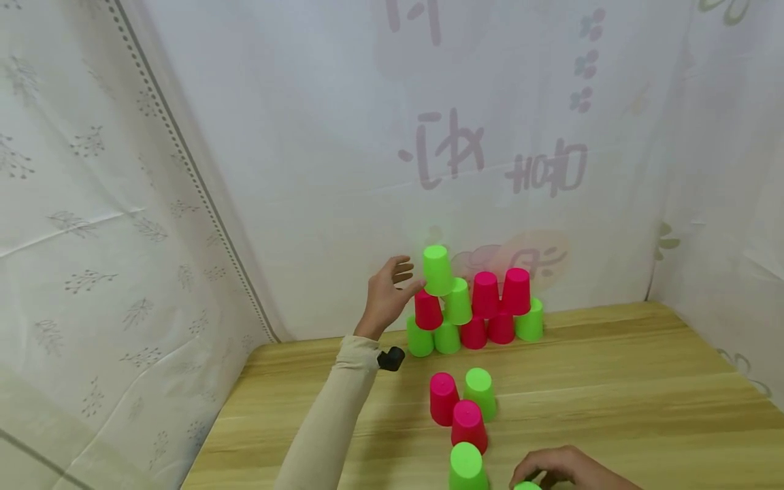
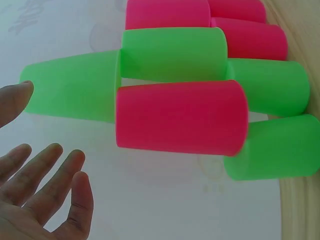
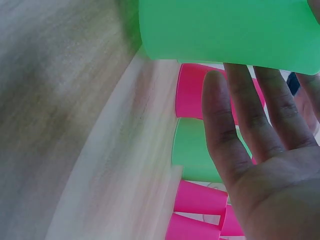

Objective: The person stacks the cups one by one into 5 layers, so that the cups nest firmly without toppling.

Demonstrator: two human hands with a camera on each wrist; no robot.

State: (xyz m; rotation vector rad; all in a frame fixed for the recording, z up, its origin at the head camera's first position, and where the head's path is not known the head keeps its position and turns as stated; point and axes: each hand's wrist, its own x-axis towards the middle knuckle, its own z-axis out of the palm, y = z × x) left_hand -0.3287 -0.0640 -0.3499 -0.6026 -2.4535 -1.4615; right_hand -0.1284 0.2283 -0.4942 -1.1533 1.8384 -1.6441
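Observation:
A green cup (image 1: 437, 270) stands upside down at the top left of a stacked wall of cups, resting on a red cup (image 1: 428, 311) and a green cup (image 1: 458, 302). My left hand (image 1: 387, 292) is just left of it, fingers spread and thumb close to its side. In the left wrist view the thumb (image 2: 15, 102) overlaps the narrow end of that top cup (image 2: 72, 86). At the bottom of the head view my right hand (image 1: 566, 465) holds another green cup (image 3: 230, 32), fingers behind it and thumb at its near side.
Upside-down cups stand in front of the stack: a red cup (image 1: 444, 398), a green cup (image 1: 480, 393), another red cup (image 1: 469, 427) and a nearer green cup (image 1: 467, 468). A white printed cloth (image 1: 306, 170) hangs close behind the wooden table (image 1: 612, 388).

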